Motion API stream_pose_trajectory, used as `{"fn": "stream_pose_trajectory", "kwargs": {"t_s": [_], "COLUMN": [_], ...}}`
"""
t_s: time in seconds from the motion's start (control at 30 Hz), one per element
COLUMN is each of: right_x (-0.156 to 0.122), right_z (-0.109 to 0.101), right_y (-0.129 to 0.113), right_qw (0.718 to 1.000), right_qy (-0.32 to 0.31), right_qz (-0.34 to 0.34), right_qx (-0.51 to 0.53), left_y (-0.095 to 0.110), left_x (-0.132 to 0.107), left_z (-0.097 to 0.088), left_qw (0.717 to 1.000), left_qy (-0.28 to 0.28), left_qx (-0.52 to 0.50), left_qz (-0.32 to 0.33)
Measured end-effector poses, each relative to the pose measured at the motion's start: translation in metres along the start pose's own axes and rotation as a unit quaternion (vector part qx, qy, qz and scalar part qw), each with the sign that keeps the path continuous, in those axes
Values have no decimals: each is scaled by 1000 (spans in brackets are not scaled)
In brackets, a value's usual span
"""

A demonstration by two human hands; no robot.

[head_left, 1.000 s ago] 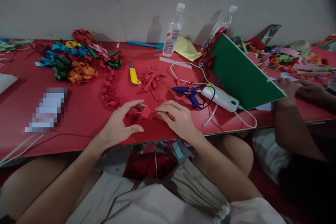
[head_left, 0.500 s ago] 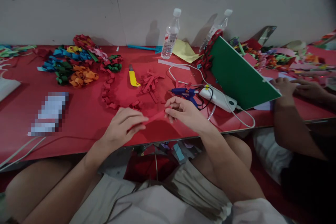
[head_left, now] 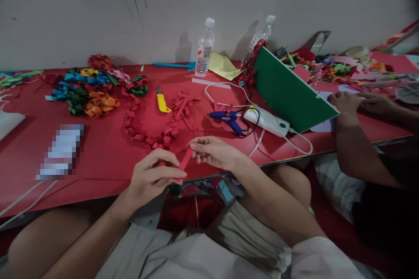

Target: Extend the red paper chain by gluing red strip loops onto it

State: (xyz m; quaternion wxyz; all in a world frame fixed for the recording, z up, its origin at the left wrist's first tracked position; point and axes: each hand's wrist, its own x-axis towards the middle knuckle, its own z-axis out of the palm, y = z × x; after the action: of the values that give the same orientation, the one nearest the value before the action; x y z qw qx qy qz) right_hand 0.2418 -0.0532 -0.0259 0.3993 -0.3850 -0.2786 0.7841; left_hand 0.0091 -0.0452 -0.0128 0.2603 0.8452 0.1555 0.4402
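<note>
Both my hands hold one red paper strip (head_left: 185, 159) just above the near edge of the red table (head_left: 108, 157). My left hand (head_left: 153, 176) pinches its lower end, fingers closed. The upper end is pinched by my right hand (head_left: 214, 151). A red paper chain (head_left: 144, 133) lies on the table just beyond my hands. Loose red paper strips (head_left: 182, 105) sit further back, with a yellow utility knife (head_left: 161, 101) to their left. A blue glue gun (head_left: 229, 118) lies to the right of the strips.
A white power strip (head_left: 266, 121) with cables lies by the glue gun. A green board (head_left: 288, 91) leans at the right, where another person's hands (head_left: 356, 103) rest. Coloured paper chains (head_left: 94, 89) pile at back left. Two water bottles (head_left: 203, 50) stand by the wall.
My hands have drawn back toward the table's near edge with the red strip, now held tilted between them. The red chain lies free on the table.
</note>
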Motion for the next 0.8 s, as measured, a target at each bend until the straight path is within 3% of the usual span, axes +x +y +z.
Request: {"fn": "stream_pose_trajectory", "kwargs": {"t_s": [0.07, 0.2, 0.3, 0.43, 0.6, 0.7, 0.8], "right_x": [2, 4, 2, -10, -27, -24, -14], "right_z": [0, 2, 4, 11, 31, 41, 46], "right_y": [3, 6, 5, 0, 3, 16, 28], "right_qw": [1000, 998, 998, 990, 978, 978, 980], "right_qy": [3, 36, 42, 46, -43, -34, 10], "right_qz": [7, 9, -21, -129, -174, -168, -170], "right_qx": [6, 41, 35, -38, -107, -117, -100], "left_y": [1, 0, -5, -11, -13, -15, -16], "left_x": [1, 1, -3, -6, -1, 3, 6], "left_z": [3, 9, 16, 22, 19, 18, 21], "left_qw": [1000, 990, 988, 986, 974, 953, 906], "left_qy": [-27, -136, -147, -97, -4, 81, 131], "left_qx": [2, -14, 41, 123, 170, 81, -109], "left_qz": [-8, -40, -34, -55, -151, -281, -386]}}
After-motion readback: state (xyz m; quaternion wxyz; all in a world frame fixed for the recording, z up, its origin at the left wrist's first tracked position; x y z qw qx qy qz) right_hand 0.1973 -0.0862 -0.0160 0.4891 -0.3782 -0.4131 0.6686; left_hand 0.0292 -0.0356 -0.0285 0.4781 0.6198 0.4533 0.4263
